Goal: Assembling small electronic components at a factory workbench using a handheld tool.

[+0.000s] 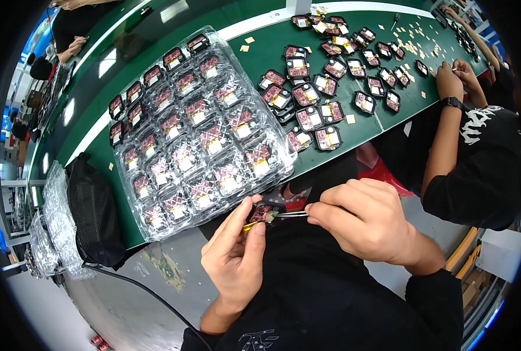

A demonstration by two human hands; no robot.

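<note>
My left hand [237,257] is closed on a small black device housing [262,213] with a reddish circuit board inside, held just off the near edge of the table. A yellow strip shows at its lower left side. In my right hand [368,219] is a pair of thin metal tweezers [292,214], pinched between thumb and fingers. The tweezers' tips reach to a small pale piece at the right side of the board; whether they grip it I cannot tell. Left of my hands, a clear plastic blister tray [284,167] carries rows of similar housings.
More open housings [310,117] lie scattered on the green table [254,64], with small beige squares [412,41] farther right. A black mesh bag [93,216] and stacked plastic trays [55,199] stand at the left. Co-workers' hands [452,79] are at the right and far left.
</note>
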